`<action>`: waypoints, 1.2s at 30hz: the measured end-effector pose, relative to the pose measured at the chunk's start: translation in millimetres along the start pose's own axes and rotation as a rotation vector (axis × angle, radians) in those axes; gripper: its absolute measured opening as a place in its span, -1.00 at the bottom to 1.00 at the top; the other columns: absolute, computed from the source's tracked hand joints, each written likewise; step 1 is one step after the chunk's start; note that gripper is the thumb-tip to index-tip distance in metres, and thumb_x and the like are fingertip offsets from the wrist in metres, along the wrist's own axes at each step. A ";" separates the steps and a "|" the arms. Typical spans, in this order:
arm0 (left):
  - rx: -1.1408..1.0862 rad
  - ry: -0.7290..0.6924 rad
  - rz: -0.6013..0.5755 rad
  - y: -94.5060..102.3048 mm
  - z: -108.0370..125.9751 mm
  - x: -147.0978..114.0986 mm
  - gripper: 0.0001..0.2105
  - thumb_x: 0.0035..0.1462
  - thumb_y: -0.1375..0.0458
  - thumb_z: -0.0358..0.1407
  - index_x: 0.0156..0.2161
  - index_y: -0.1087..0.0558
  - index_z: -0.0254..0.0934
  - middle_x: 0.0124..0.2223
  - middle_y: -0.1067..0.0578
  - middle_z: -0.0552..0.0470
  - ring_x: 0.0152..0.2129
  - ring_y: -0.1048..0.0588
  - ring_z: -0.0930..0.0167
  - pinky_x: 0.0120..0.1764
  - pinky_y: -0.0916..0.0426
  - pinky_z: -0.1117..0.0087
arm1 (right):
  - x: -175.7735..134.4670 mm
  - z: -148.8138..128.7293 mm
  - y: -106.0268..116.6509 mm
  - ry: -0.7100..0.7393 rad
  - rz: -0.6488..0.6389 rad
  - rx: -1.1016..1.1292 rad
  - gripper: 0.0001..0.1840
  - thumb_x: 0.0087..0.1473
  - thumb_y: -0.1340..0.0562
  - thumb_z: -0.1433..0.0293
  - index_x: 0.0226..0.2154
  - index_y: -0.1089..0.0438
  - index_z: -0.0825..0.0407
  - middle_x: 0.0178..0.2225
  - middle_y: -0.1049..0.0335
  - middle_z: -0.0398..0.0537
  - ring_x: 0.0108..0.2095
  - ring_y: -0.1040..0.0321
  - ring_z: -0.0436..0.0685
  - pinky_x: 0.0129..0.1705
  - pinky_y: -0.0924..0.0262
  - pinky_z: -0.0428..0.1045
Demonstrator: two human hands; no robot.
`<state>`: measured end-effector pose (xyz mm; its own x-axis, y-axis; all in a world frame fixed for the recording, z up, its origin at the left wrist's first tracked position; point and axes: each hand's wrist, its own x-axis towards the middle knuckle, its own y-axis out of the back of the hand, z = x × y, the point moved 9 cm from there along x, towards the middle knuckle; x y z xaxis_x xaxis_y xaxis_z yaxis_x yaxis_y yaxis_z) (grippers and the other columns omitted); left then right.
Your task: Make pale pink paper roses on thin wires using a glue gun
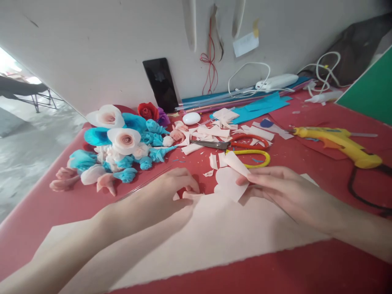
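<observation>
My right hand (281, 188) pinches a pale pink paper piece (231, 181) with rounded, petal-like edges and a folded strip at its top. My left hand (180, 183) is curled, its fingertips close together above the paper sheet; a bit of pale pink shows by them, but what they grip is not clear. Under both hands lies a large pale pink paper sheet (190, 245). Scissors (226, 145) with one red and one yellow handle rest just beyond my right hand, blades pointing left. Pink paper scraps (211, 132) lie around them.
Paper flowers (124, 141) in white, blue and pink cluster at the left. A yellow glue gun (343, 143) with a black cord lies right. Behind are a phone (161, 83) leaning on the wall, blue paper (260, 107), glue sticks and a white power strip (277, 82). The table (245, 277) is red.
</observation>
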<state>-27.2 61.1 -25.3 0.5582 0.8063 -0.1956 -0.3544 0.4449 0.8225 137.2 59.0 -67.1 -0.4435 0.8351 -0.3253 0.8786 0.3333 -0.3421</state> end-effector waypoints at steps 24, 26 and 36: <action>0.401 -0.397 0.704 2.6 42.3 -54.8 -0.87 -0.07 -0.26 -0.45 -0.36 -0.47 -0.24 -0.35 -0.61 0.08 -0.41 -0.57 0.40 -0.19 -0.42 0.32 | -2.1 11.6 13.0 -0.041 0.062 -0.155 -0.80 0.02 -0.28 0.21 -0.29 -0.50 -0.06 -0.25 -0.45 -0.13 -0.21 -0.36 0.08 -0.10 -0.18 -0.02; 0.381 -0.395 0.689 2.8 42.7 -54.0 -0.88 -0.07 -0.25 -0.46 -0.37 -0.46 -0.25 -0.35 -0.61 0.07 -0.41 -0.57 0.40 -0.21 -0.43 0.32 | -1.8 11.8 12.3 -0.044 0.057 -0.151 -0.80 0.02 -0.28 0.21 -0.30 -0.50 -0.07 -0.26 -0.45 -0.15 -0.21 -0.35 0.06 -0.10 -0.16 -0.04; 0.312 -0.359 0.678 5.3 35.2 -50.9 -0.84 -0.07 -0.24 -0.50 -0.34 -0.44 -0.25 -0.25 -0.53 -0.01 -0.26 -0.45 0.35 -0.18 -0.36 0.28 | -3.3 7.9 9.8 -0.005 0.049 -0.211 -0.79 0.04 -0.26 0.19 -0.30 -0.51 -0.08 -0.28 -0.45 -0.15 -0.23 -0.36 0.03 -0.21 -0.19 -0.13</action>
<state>-31.1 8.7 7.8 0.5227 0.6636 0.5352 -0.5052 -0.2646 0.8215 145.8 56.0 -76.4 -0.3997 0.8507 -0.3414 0.9165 0.3769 -0.1337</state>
